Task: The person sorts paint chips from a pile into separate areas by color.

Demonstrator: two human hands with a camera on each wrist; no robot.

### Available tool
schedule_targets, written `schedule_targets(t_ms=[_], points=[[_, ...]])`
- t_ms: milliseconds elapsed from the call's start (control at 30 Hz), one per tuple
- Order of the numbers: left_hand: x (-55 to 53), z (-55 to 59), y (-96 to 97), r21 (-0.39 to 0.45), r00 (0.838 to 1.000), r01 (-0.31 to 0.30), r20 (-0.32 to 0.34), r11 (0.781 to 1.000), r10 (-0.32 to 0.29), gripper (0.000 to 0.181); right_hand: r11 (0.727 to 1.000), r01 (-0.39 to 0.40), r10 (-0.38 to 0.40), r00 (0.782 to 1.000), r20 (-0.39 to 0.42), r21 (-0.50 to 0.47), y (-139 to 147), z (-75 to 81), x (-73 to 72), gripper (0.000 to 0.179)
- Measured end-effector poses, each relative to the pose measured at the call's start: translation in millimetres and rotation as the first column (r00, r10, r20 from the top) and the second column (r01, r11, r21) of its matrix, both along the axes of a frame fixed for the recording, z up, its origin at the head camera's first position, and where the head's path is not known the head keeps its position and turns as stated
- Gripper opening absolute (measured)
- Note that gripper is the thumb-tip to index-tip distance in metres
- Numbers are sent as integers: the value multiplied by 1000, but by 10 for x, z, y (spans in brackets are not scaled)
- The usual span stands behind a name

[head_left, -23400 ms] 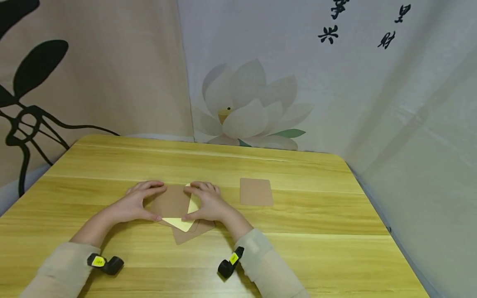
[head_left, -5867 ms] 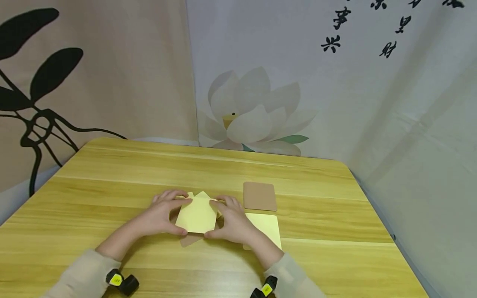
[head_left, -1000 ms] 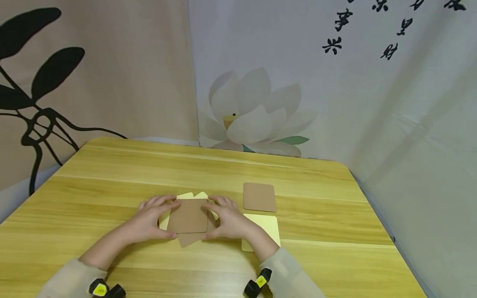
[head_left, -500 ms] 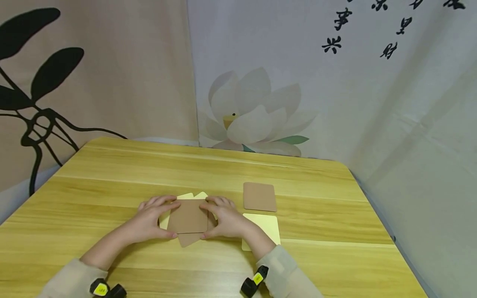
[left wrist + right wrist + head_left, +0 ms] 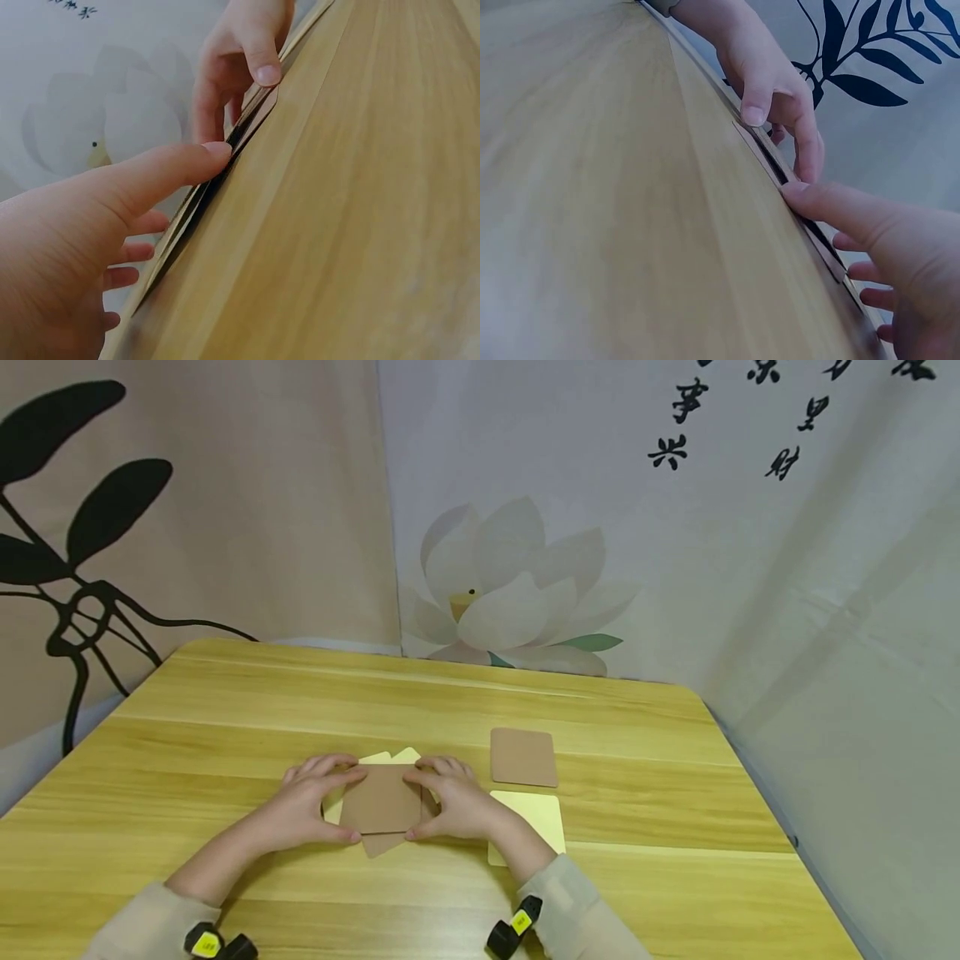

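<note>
Both hands hold a brown square card (image 5: 381, 800) with rounded corners by its sides, thumbs at the near edge and fingers at the far edge. My left hand (image 5: 307, 802) grips its left side, and my right hand (image 5: 456, 802) its right side. Beneath it lies a loose pile, with yellow cards (image 5: 375, 757) poking out behind and to the left, and another brown card (image 5: 382, 845) showing in front. In the left wrist view, a dark narrow gap runs under the upper card along its near edge, between the left thumb (image 5: 217, 150) and the right thumb (image 5: 266, 73).
To the right of the pile, a single brown card (image 5: 523, 757) lies flat, with a yellow card (image 5: 531, 814) just in front of it, partly covered by the right forearm. The wooden table (image 5: 660, 893) meets a curtain (image 5: 315, 527) at the back.
Since the oldest frame, a yellow card has come to lie in front of the brown one at right. About six seconds ago the hands held a yellow card; over the last second they barely move.
</note>
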State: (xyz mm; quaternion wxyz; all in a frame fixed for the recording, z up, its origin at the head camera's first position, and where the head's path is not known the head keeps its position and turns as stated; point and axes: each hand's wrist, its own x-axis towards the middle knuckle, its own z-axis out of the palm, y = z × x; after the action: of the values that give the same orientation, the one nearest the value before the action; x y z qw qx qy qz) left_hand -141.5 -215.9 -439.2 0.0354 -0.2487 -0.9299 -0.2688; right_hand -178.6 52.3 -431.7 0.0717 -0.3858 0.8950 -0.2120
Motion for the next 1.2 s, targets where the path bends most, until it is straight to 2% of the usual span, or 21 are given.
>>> schedule_targets(t_ms=[200,667,933,1200], points=[[0,22,44,27,1000,14,3,1000,-14,87,1000,4,-4,1000,18,-28,53,3,1,80],[-19,30,167,54,999,27,-25,998,-26,88,989,57,-38,990,137,-135,214,7,-8,86],[-59,51,334,66,999,39,-9,997,-38,87,981,74,-35,977,209,-181,396,44,-3,84],[-153,42,565,110,996,86,4,990,-87,86,970,113,-61,970,236,-214,639,72,11,85]])
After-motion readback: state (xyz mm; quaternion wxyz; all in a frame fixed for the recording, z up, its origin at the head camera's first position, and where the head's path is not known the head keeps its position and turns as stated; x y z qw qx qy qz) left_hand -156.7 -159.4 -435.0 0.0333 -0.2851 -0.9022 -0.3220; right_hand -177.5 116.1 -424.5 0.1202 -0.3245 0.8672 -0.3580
